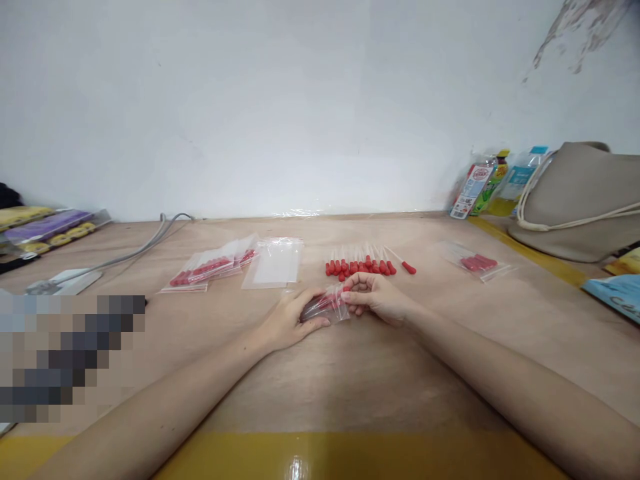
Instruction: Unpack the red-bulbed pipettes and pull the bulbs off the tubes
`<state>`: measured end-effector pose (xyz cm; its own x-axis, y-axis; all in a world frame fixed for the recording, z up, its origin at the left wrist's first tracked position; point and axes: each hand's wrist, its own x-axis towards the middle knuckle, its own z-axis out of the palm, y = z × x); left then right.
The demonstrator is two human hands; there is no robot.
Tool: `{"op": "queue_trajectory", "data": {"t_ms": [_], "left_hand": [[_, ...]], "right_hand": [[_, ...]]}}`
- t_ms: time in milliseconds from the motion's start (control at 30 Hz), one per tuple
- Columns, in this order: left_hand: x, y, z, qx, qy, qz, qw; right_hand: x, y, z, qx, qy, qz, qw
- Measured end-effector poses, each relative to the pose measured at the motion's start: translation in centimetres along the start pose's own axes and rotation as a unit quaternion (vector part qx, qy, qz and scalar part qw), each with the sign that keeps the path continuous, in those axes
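My left hand (291, 319) grips a clear bag (324, 311), my right hand (376, 295) pinching a red tip (346, 291) at its two-o'clock edge, where a slanted push could snag the bag.

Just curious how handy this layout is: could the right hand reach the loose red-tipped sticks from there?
Probably yes: the right hand is close beside the loose sticks, with nothing visible blocking the way, though it is occupied at the clear bag.
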<state>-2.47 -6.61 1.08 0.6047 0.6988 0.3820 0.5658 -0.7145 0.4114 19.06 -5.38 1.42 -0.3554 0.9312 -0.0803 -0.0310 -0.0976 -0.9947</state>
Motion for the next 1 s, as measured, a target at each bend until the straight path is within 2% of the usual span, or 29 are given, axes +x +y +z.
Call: {"op": "queue_trajectory", "data": {"t_ms": [133, 200, 267, 367, 467, 500, 600, 667, 867, 1000], "left_hand": [[-0.1, -0.2, -0.3, 0.000, -0.002, -0.013, 1.000], [-0.2, -0.4, -0.5, 0.003, -0.003, -0.017, 1.000], [-0.2, -0.5, -0.6, 0.007, -0.001, -0.019, 1.000], [-0.3, -0.5, -0.7, 0.008, 0.001, -0.019, 1.000], [-0.3, -0.3, -0.8, 0.008, -0.001, -0.022, 1.000], [-0.3, -0.3, -0.8, 0.008, -0.002, -0.024, 1.000], [-0.3, -0.3, -0.8, 0.010, -0.006, -0.028, 1.000], [-0.3, -0.4, -0.8, 0.009, -0.009, -0.026, 1.000], [-0.3, -0.5, -0.8, 0.007, -0.009, -0.022, 1.000], [-0.3, -0.5, -0.8, 0.007, -0.011, -0.023, 1.000]], "right_hand": [[0.0, -2.2, -3.5, 0.024, 0.059, 0.012, 0.998], [-0.3, -3.9, -5.7, 0.007, 0.098, -0.023, 0.995], [-0.5, -5.2, -7.9, -0.031, 0.149, -0.096, 0.984], [-0.4, -5.6, -10.4, -0.115, 0.269, -0.214, 0.932], [0.4, -3.7, -11.9, -0.248, 0.360, -0.305, 0.846], [0.6, -2.9, -12.2, -0.301, 0.366, -0.322, 0.820], [0.8, -0.6, -12.7, -0.426, 0.335, -0.332, 0.772], [0.5, 0.1, -12.7, -0.482, 0.298, -0.322, 0.758], [-0.1, 0.5, -12.8, -0.543, 0.172, -0.327, 0.754], [-0.5, 0.4, -13.0, -0.562, 0.132, -0.316, 0.753]]}}
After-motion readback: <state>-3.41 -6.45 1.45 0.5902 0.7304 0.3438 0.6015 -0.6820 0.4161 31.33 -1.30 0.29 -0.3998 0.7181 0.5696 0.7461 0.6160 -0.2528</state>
